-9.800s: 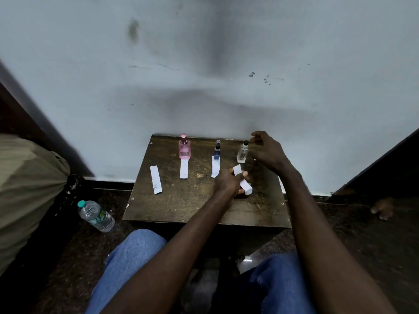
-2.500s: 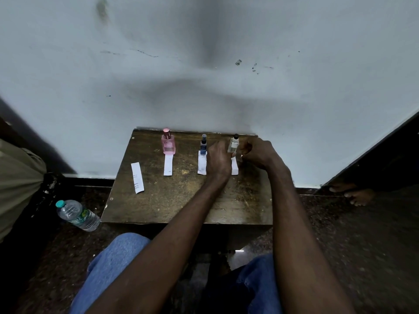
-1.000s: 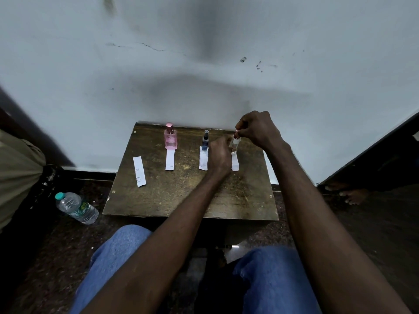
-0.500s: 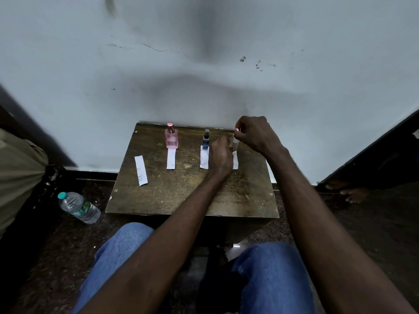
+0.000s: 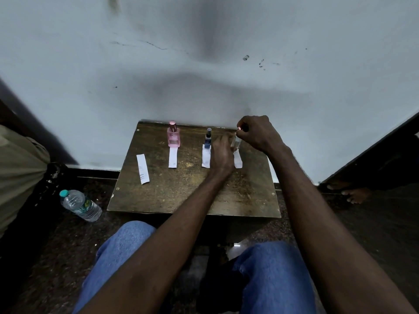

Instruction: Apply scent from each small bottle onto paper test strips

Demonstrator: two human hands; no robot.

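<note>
Far left of the blue bottle (image 5: 208, 139), a water bottle (image 5: 80, 206) lies on the floor. Nearer to the blue bottle, on the bench (image 5: 192, 196), a loose paper strip (image 5: 142, 168) lies alone. Next, still left of the blue bottle, the pink bottle (image 5: 174, 134) stands at the far end of the pink bottle's strip (image 5: 172, 157). The blue bottle stands the same way on the blue bottle's strip (image 5: 205, 158).

Just right of the blue bottle, our left hand (image 5: 222, 155) curls its fingers round the clear bottle (image 5: 237, 143), which stands on the clear bottle's strip (image 5: 237, 158). Further right, our right hand (image 5: 258, 134) pinches a small cap (image 5: 240, 128) above the clear bottle.

We think we are opening or closing it, but we cannot tell which. To do it well, we should hold the clear bottle upright, move the cap slowly, and let scent land only on its own strip.
</note>
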